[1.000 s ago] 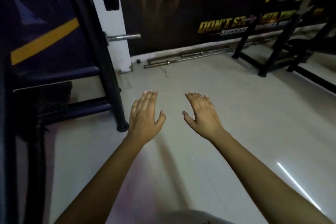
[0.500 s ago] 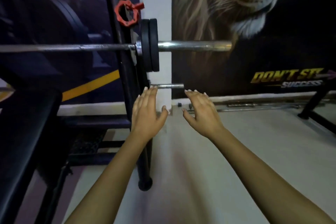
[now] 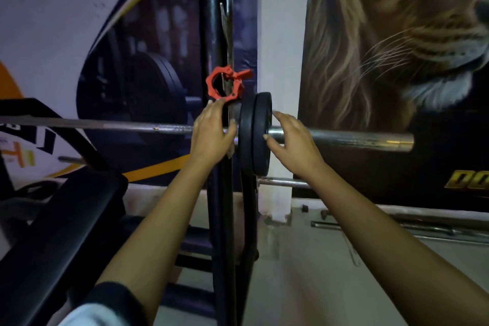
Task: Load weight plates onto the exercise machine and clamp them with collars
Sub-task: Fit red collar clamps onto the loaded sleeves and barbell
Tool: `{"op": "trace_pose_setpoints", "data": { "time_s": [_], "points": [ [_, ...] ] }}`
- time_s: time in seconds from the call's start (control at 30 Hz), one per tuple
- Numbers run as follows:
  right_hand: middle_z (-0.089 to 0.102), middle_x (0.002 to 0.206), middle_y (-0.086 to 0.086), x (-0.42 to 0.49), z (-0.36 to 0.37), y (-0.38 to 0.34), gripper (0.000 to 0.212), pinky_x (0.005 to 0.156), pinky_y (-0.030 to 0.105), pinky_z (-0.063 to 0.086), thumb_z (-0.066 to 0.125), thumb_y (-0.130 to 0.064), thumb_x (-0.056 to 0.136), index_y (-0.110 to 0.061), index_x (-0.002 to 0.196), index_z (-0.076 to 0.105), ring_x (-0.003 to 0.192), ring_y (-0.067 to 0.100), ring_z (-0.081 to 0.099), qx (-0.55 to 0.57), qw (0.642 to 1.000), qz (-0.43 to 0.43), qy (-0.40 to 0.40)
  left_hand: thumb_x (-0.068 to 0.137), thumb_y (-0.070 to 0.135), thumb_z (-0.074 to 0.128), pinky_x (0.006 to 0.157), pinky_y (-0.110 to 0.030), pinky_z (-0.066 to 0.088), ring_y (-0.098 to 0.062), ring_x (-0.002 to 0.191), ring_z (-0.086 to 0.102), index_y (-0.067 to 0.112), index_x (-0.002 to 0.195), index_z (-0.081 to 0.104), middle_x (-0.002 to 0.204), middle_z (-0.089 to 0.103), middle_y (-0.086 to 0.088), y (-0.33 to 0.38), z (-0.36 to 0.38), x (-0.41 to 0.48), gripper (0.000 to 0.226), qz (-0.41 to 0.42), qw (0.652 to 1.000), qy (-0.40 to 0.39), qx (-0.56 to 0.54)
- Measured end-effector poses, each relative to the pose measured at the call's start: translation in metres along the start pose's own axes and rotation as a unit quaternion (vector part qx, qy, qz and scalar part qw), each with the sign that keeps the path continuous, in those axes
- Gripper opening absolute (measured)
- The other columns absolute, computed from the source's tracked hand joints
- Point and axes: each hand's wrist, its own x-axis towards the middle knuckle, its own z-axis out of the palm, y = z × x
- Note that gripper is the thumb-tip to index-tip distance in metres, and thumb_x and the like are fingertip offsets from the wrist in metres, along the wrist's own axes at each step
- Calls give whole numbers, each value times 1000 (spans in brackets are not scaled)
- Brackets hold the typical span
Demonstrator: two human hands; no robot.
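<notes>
Two black weight plates (image 3: 258,133) sit inboard on the bar's sleeve (image 3: 344,139), beside the rack upright (image 3: 215,34). The red collar (image 3: 224,85) hangs there, within reach. Left hand (image 3: 211,132), open, reaches toward it; right hand (image 3: 291,143), unclenched, seemingly steadies the plates.

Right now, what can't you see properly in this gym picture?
- Head view: the barbell passes behind the left hand, so where it rests on the black rack post is hidden.
- Its left end is cut off by the picture's edge.
- The right hand covers the sleeve beside the black weight plates.
- The yellow wall lettering runs off the right edge.
</notes>
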Motion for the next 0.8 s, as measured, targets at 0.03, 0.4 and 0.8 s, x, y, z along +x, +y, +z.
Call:
{"op": "trace_pose_setpoints", "data": {
  "time_s": [0.03,0.4,0.8],
  "points": [
    [41,142,11,10,3,1,56,106,34,27,54,-28,90,-9,139,34,129,26,37,11,1000,9,0,87,19,52,107,-42,28,-30,132,34,6,134,37,138,45,-16,-5,3,11,50,9,1000,-5,17],
    [25,152,7,65,35,16,53,112,29,14,44,-36,95,-14,141,31,140,19,18,-1,1000,7,-16,82,5,50,99,-37,28,-34,109,50,5,119,54,110,60,-19,-43,23,84,36,107,968,-66,217],
    [24,153,4,60,42,13,54,115,33,18,43,-37,95,-16,142,30,141,16,19,-14,1000,2,11,84,2,52,96,-44,36,-40,103,52,-2,115,57,104,62,-23,-45,16,82,32,127,987,18,93]
  ]
}}
